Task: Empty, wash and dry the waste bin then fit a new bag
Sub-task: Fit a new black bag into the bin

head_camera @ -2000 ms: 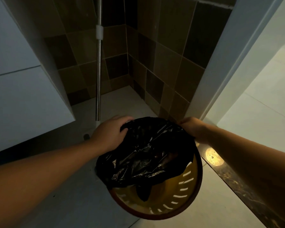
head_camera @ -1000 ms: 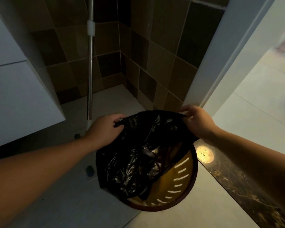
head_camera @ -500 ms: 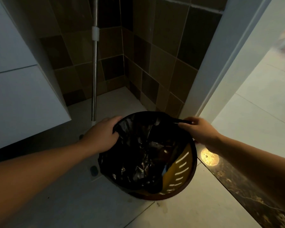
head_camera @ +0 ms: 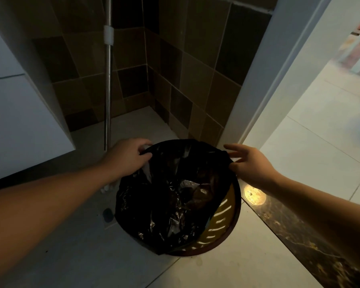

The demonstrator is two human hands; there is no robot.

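— Where was the black bin bag [head_camera: 175, 196]?

— Between the two hands, spread over the mouth of the round waste bin [head_camera: 227, 231]. It covered the far and left parts of the rim; on the side nearest the right forearm the bin's slotted yellow inner wall showed bare.

— And the left hand [head_camera: 126, 155]?

— Closed on the bag's edge at the far left of the rim, fingers curled over the plastic.

— The right hand [head_camera: 250, 165]?

— At the far right of the rim. Thumb and a finger pinched the bag's edge; the other fingers were spread loose above it.

— What lay around them?

— The bin stood on the pale tiled floor [head_camera: 227, 271]. Just beyond the left hand a metal mop handle [head_camera: 108, 90] rose against the brown tiled wall [head_camera: 195, 59]. Left of that arm was a white cabinet [head_camera: 19, 121]. Under the right forearm ran a dark marble threshold [head_camera: 289, 231], with a white door frame [head_camera: 264, 90] past the right hand.
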